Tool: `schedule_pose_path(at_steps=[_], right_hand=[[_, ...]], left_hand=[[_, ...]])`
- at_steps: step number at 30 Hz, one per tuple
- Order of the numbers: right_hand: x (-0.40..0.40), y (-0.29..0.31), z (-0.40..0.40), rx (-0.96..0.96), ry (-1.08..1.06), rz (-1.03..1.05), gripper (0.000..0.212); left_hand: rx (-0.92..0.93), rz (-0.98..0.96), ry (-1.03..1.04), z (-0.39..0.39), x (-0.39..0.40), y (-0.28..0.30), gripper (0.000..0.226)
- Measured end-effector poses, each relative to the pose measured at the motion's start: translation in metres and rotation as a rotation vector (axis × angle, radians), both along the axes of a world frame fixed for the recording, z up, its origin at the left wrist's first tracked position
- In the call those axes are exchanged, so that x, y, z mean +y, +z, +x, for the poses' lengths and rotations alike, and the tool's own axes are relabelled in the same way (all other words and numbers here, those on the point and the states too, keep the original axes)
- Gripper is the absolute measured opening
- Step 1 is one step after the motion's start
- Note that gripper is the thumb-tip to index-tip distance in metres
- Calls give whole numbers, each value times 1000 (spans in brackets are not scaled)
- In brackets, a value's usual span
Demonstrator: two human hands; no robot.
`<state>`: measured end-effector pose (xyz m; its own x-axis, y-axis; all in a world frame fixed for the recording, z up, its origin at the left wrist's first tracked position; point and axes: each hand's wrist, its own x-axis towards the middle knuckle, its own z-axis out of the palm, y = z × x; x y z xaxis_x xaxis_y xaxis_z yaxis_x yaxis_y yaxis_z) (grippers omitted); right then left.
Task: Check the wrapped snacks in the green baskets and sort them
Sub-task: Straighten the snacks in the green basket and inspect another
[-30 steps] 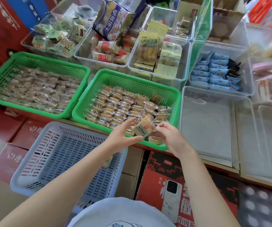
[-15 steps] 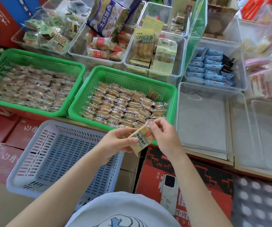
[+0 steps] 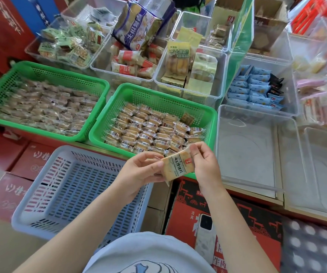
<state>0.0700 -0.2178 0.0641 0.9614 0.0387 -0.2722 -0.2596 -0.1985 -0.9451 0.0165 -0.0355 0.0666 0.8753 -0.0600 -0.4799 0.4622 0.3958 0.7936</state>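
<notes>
One tan wrapped snack (image 3: 178, 164) with dark lettering is held up in front of me, over the near rim of the right green basket (image 3: 212, 123). My left hand (image 3: 139, 172) pinches its left end and my right hand (image 3: 204, 164) pinches its right end. That basket holds several rows of the same wrapped snacks (image 3: 149, 131). The left green basket (image 3: 46, 69) is also filled with wrapped snacks (image 3: 46, 107).
A pale blue slotted basket (image 3: 76, 186) sits below my left hand. Clear bins (image 3: 247, 146) stand to the right; bins of other packaged snacks (image 3: 190, 64) line the back. A white phone (image 3: 206, 239) lies on a red carton near my body.
Both hands lifted the snack out of the right green basket and drew it toward me, turning its printed face up.
</notes>
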Motion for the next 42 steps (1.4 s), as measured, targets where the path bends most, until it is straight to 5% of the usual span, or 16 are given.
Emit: schedule_pose_path(at_steps=[6,13,17,21,26,31,35,40,42], right_hand=[[-3,1,-1,182,-41,209,25],[-5,-2,-4,133,-47,97,28],[-5,0,-4,279,-89,250,26],[-5,-5,-2,351,-242,265,28],[-2,-12,3,363,-348,193,31],[-2,-12,3,375,-345,206,27],[-7,-10,0,325,-293,143,12],[-12,-2,-6,228,0,143,46],[-14,-4,-6,204,78,72,38]], left_hand=[[11,-48,34,8,2,0,25],[-5,-64,71,13,-7,3,22],[15,-21,97,16,-9,2,15],[-15,279,101,14,-13,-1,20],[-336,828,-124,6,-19,-2,38],[-590,1052,-15,9,-15,-13,8],[-439,886,-54,12,-12,-16,5],[-58,364,77,16,-4,-11,14],[-14,288,87,18,0,-11,11]])
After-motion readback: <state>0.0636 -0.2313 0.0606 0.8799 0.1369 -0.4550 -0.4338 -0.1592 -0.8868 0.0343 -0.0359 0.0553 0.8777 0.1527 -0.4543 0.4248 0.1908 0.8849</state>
